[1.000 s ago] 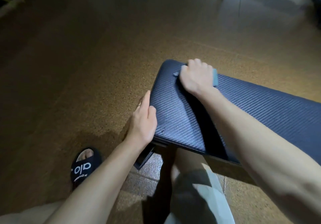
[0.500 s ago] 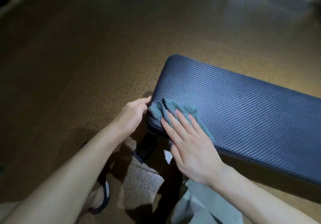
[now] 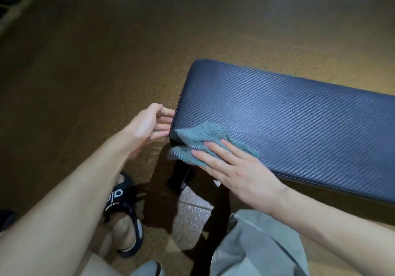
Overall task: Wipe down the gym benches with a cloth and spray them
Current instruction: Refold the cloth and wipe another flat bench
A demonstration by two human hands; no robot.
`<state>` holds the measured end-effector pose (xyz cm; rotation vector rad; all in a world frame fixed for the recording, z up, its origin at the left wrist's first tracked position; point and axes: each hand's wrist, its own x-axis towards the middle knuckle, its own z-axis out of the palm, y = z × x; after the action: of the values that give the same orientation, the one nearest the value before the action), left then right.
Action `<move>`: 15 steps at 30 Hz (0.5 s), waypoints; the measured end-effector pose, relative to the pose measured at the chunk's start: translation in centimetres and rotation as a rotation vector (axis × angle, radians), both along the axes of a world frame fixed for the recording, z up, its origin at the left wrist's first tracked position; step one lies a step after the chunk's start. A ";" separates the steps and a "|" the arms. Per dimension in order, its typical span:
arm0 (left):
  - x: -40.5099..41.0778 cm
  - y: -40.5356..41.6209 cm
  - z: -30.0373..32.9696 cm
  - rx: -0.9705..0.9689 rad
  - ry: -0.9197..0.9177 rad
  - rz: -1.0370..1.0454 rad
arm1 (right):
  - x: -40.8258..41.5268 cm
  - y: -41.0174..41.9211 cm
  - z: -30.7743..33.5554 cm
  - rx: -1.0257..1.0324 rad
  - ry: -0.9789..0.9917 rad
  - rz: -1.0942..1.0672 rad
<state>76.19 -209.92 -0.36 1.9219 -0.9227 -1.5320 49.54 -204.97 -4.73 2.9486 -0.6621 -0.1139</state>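
A dark blue padded gym bench (image 3: 299, 126) with a woven texture runs from the middle to the right edge. A teal cloth (image 3: 201, 138) lies draped over its near left corner. My right hand (image 3: 237, 168) presses flat on the cloth with straight fingers. My left hand (image 3: 149, 123) hovers at the bench's left end with fingers extended, its fingertips at the pad's edge. No spray bottle is in view.
Speckled brown floor (image 3: 106, 61) surrounds the bench. My left foot in a black slide sandal (image 3: 121, 203) stands below the left arm. The bench's black frame leg (image 3: 181, 179) drops under the near corner. Grey shorts (image 3: 256, 243) fill the bottom middle.
My right hand drew the cloth from the far left corner to the near left corner, then spread it there. My left hand released the bench end and opened beside it.
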 end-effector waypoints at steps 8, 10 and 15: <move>1.1 -0.4 0.5 0.015 -0.015 -0.047 | 8.0 -3.8 -0.7 -0.025 -0.035 0.172; 0.8 -0.6 0.5 0.001 -0.071 -0.075 | 7.6 -3.4 -0.5 0.020 -0.043 0.119; -0.6 -0.4 0.8 -0.029 -0.136 -0.077 | -4.0 0.1 0.6 0.057 -0.008 -0.006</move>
<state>75.54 -210.33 0.44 2.0114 -1.0831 -1.4357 45.50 -204.88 -4.08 3.0026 -0.6805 -0.1238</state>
